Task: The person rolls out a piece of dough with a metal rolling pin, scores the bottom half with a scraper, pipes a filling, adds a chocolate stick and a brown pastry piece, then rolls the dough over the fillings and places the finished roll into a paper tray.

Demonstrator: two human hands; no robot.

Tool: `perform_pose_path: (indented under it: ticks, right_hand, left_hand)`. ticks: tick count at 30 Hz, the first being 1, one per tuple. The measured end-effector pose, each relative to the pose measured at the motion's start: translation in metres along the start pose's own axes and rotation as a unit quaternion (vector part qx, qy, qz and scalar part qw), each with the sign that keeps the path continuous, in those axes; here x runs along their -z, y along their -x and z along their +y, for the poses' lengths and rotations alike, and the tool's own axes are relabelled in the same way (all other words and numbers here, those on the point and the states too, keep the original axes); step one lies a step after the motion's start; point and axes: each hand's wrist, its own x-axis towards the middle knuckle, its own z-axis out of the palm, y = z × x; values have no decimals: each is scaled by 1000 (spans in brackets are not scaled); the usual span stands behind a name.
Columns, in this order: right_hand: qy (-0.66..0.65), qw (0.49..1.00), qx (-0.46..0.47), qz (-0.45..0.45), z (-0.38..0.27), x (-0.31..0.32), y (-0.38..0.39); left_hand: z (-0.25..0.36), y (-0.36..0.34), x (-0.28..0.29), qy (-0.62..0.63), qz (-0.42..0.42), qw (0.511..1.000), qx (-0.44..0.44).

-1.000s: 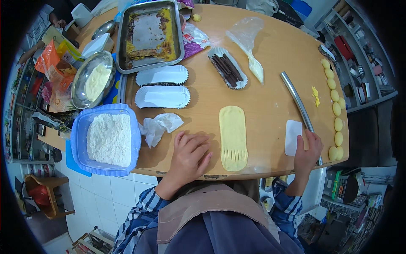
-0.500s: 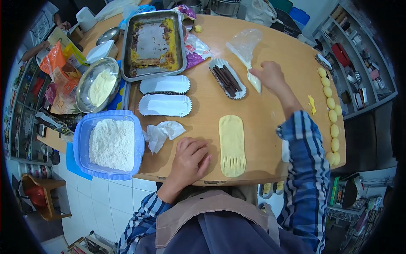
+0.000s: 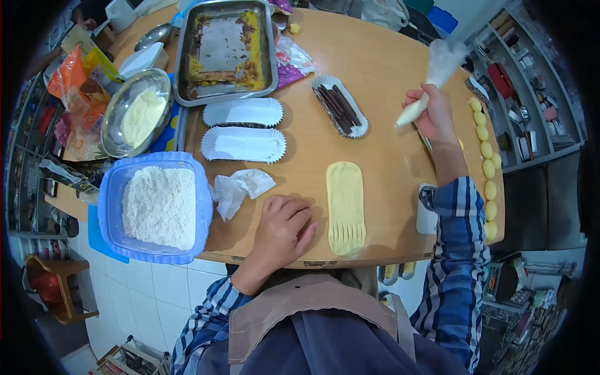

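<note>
My right hand [image 3: 435,115] is closed round a clear piping bag [image 3: 412,111] of pale cream, raised over the right side of the table. The bag's narrow end points down and left, its loose plastic top sticking up behind the hand. My left hand [image 3: 284,228] rests near the front edge, fingers loosely bent, thumb apart, holding nothing. Just right of it lies a long flat strip of yellow dough [image 3: 345,203], its near end cut into parallel slits. Beyond the dough, a white paper baking case [image 3: 360,130] holds several dark chocolate sticks [image 3: 339,107].
Balls of dough [image 3: 487,150] line the right edge. At left stand a blue tub of flour [image 3: 203,187], a metal bowl [image 3: 165,94], paper cases [image 3: 244,142], a crumpled tissue [image 3: 240,190] and a smeared metal tray [image 3: 270,81]. A white flat device [image 3: 427,219] sits by my right forearm.
My right hand has lifted the piping bag off the table and carried it to the right, turning its narrow end leftward. The left hand has stayed in place.
</note>
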Motion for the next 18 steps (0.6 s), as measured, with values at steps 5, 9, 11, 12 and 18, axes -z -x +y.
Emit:
perform_pose_path:
  ticks: [5, 9, 11, 12, 18]
  right_hand:
    - [-38, 997, 27, 55, 16, -5, 84]
    - [-12, 989, 122, 80, 43, -27, 142]
    - [-14, 978, 183, 100, 52, -46, 160]
    - [-19, 962, 244, 118, 55, -55, 165]
    - [-27, 954, 263, 143, 71, -80, 160]
  left_hand:
    - [1, 1, 0, 1, -22, 1000, -6]
    - [2, 1, 1, -11, -46, 999, -15]
    - [3, 2, 2, -9, -46, 999, -15]
    - [3, 2, 2, -10, -46, 999, -17]
    - [2, 4, 3, -1, -46, 999, -16]
